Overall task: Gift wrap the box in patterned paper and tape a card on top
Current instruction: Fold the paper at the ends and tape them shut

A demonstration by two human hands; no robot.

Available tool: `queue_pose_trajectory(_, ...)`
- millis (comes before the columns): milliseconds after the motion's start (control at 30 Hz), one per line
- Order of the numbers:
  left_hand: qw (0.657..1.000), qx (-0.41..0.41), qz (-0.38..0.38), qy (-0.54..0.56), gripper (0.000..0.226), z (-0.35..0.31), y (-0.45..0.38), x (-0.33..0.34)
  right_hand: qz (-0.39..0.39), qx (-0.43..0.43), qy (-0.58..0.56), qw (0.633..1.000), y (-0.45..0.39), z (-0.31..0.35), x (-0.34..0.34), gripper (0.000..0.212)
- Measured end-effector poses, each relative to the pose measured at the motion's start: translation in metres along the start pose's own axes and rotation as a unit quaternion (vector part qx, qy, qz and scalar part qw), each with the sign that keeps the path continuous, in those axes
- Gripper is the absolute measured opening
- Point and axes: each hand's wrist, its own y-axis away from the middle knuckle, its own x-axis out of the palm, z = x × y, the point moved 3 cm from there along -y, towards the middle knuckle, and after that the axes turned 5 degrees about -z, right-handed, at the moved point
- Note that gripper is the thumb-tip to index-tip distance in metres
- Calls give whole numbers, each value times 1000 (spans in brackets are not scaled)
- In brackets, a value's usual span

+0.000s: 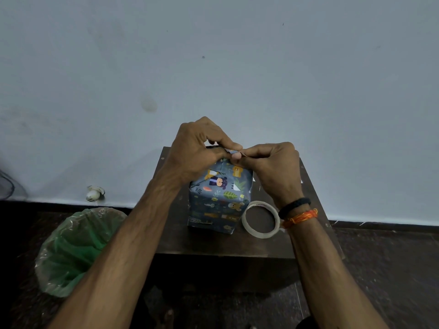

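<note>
The box wrapped in blue paper printed with cartoon animals and leaves [219,200] stands upright near the middle of the small dark brown wooden table [213,245]. Its near face is fully covered; folded seams show at the upper part. The left hand [197,150] is curled over the box's top far edge, fingers bent on the paper. The right hand [273,167] meets it there, thumb and forefinger pinching a small pale strip whose material cannot be determined. A translucent ring-shaped roll of clear tape [261,219] lies flat just beside the box, toward the table's right edge.
</note>
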Motion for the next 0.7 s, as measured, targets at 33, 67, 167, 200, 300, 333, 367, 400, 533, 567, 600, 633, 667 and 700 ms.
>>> queue_pose_trajectory(33, 1000, -4, 1, 8, 16, 1, 0, -1, 1, -1, 4, 1000, 0, 0, 0, 18)
queue_pose_trajectory(67, 1000, -2, 1, 20, 13, 1, 1, -2, 1, -2, 8, 1000, 0, 0, 1, 17)
queue_pose_trajectory(167, 998, 3, 0, 57, 17, 1, 3, -3, -6, -7, 18, 1000, -1, -1, 1, 14)
queue_pose_trajectory(200, 998, -3, 2, 63, 17, 1, 4, -3, -9, -8, 23, 1000, -1, -2, 1, 12)
queue_pose_trajectory(300, 995, -46, 37, 80, 16, 4, 6, -6, -23, -10, 42, 999, -1, -2, 1, 13)
queue_pose_trajectory(333, 994, -63, 49, 80, 17, 6, 7, -8, -25, -11, 45, 999, -1, -3, 1, 13)
queue_pose_trajectory(367, 992, -78, 56, 75, 21, 9, 7, -11, -27, -12, 40, 999, -1, -2, 0, 14)
queue_pose_trajectory(400, 991, -96, 57, 70, 30, 13, 8, -14, -28, -12, 34, 999, -2, -3, -1, 15)
queue_pose_trajectory(533, 971, -210, 41, 111, 29, 29, 13, -23, -38, -14, 30, 999, -2, -3, 0, 16)
queue_pose_trajectory(567, 965, -229, 35, 126, 22, 30, 15, -22, -42, -16, 30, 999, -1, -3, 2, 15)
queue_pose_trajectory(600, 961, -241, 26, 136, 17, 30, 16, -22, -45, -19, 32, 998, -1, -2, 4, 13)
queue_pose_trajectory(633, 959, -247, 13, 139, 16, 30, 18, -23, -48, -23, 37, 998, -1, -1, 7, 10)
queue_pose_trajectory(667, 958, -251, -2, 139, 16, 31, 19, -23, -51, -31, 48, 997, 0, 1, 10, 9)
queue_pose_trajectory(700, 957, -253, -14, 138, 16, 32, 19, -23, -54, -44, 64, 995, 1, 3, 12, 9)
